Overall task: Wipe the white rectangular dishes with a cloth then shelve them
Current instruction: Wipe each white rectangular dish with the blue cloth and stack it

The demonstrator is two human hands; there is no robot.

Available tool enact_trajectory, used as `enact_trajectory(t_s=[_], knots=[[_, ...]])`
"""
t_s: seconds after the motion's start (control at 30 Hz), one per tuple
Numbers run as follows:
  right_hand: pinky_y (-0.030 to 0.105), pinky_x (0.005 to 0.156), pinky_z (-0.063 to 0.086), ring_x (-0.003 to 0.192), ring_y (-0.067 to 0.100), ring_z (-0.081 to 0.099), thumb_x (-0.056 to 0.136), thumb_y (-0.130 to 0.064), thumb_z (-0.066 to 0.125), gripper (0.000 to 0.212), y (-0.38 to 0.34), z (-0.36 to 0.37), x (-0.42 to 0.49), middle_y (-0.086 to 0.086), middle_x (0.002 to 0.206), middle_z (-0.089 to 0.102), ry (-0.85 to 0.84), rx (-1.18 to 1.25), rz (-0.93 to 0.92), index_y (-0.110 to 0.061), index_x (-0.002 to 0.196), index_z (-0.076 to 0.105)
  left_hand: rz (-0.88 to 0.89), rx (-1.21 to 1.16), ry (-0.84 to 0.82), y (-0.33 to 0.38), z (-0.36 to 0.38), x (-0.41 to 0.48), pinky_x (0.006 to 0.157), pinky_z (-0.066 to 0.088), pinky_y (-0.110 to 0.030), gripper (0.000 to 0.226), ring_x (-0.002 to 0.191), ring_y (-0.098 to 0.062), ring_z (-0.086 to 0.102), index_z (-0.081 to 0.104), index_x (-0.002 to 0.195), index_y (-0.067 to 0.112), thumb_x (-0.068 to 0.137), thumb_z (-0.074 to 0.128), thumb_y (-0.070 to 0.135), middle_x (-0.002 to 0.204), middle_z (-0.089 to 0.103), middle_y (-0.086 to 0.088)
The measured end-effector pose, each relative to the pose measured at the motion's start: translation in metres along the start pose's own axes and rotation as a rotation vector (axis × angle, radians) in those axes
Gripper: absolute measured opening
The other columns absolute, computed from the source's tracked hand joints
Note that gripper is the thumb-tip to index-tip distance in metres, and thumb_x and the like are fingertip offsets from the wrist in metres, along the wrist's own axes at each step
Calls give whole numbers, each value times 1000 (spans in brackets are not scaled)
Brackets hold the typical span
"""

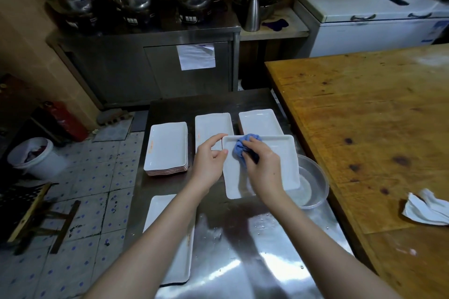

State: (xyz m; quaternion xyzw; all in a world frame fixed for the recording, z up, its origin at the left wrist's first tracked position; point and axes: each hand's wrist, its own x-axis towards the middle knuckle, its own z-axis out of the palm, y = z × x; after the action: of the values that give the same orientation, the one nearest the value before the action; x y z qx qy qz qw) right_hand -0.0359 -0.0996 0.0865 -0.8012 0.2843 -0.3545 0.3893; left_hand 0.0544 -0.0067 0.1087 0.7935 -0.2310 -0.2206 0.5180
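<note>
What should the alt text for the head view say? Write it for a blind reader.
A person's left hand grips a white dish by its edge while the right hand rubs it with a blue cloth. More white dishes sit on the steel counter.

The basin (317, 183) lies partly hidden under the held dish (285, 153).

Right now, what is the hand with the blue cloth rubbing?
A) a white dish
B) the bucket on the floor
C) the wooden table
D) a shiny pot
A: the right hand grips the blue cloth and presses it onto the white rectangular dish, which the left hand holds by its far left corner.
</note>
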Motion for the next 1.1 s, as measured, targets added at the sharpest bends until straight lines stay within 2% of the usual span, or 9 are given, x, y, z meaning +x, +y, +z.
enact_trajectory(t_s=[0.1,0.23,0.33,0.53,0.7,0.77,0.9,1.0,1.1], knots=[[26,92,45,104,25,61,84,0,64,24,-8,9,-4,13,111,66,-9,-14,-77,-3,107,68,6,-45,-1,6,1,-1,79,52,-33,37,72,-23,63,53,130,22,97,51,7,85,70,-24],[35,90,48,101,33,62,78,4,68,32,1,3,-3,16,115,65,-72,-147,-212,-2,109,67,-6,-58,-10,7,-2,-3,86,56,-42,36,90,-26,70,54,131,23,97,53,10,83,71,-5],[43,82,53,96,35,63,75,6,68,34,21,-14,2,18,115,64,-131,-268,-341,-1,109,67,-33,-76,-3,7,-6,-3,81,58,-47,34,85,-18,69,54,128,25,97,53,11,84,67,5],[23,90,40,98,33,62,75,11,68,34,56,-53,15,19,115,64,-151,-381,-322,-1,107,67,-57,-147,13,6,-13,-7,77,59,-40,35,79,1,65,55,128,20,96,52,5,87,62,18],[19,86,38,96,30,61,72,11,67,27,55,-67,16,24,102,67,-63,-403,-291,5,98,69,-65,-192,4,5,-16,-8,68,58,-31,34,69,5,67,55,126,20,96,52,4,83,63,21],[20,88,39,99,35,63,77,11,65,28,46,-60,14,20,107,67,-40,-351,-199,2,103,68,-70,-211,5,6,-16,-10,69,58,-33,33,68,4,68,55,125,20,97,51,3,82,63,21],[10,84,32,99,26,60,83,5,60,30,19,-37,9,13,108,65,-19,-174,-81,-1,113,62,-100,-247,10,10,-14,-9,74,59,-40,35,81,-6,68,54,128,18,97,52,4,89,65,14],[15,84,37,93,25,61,83,2,63,28,-3,-18,3,12,104,66,-32,-119,-83,-4,110,62,-101,-294,26,14,-11,-9,80,57,-50,33,79,-9,67,56,127,16,97,50,3,82,60,22],[23,82,45,88,29,65,79,3,66,24,-14,-5,-2,15,99,68,-86,-111,-233,0,103,66,-110,-322,36,15,-11,-10,82,54,-56,33,78,-16,67,55,128,16,98,49,3,76,59,27]])
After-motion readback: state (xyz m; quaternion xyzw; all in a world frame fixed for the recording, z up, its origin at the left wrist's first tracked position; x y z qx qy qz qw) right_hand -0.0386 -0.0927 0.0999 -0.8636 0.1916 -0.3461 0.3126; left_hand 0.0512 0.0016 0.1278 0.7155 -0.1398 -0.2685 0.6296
